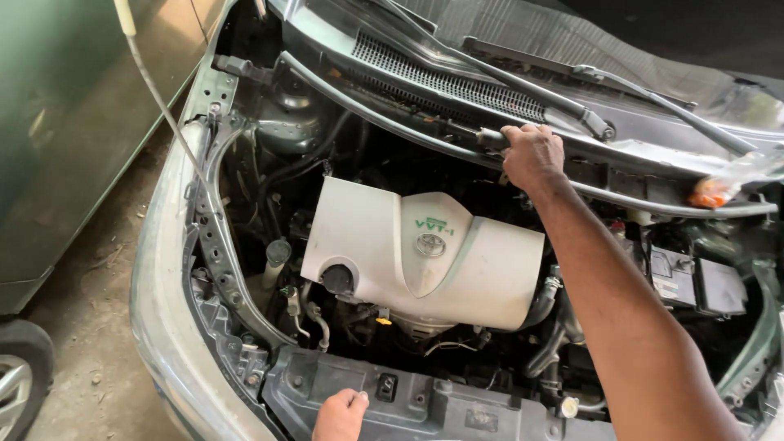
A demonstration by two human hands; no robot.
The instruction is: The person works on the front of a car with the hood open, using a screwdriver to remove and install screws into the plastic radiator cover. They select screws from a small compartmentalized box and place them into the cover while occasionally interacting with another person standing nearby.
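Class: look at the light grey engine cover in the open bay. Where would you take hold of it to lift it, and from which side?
Probably by its two short side edges, one hand each, coming from above at the front of the car. The engine cover is broad, smooth and slightly domed, so fingers find purchase only at the rims. Its top is clear. The right hand rests on the cowl behind; the left hand on the front panel.

— Where is the right hand [532, 155]?
— Far out, arm stretched long from the near right corner, bare forearm straight, fingers curled over and gripping, knuckles up.
— And the left hand [340, 414]?
— Near, low at the bottom edge, closed into a loose fist.
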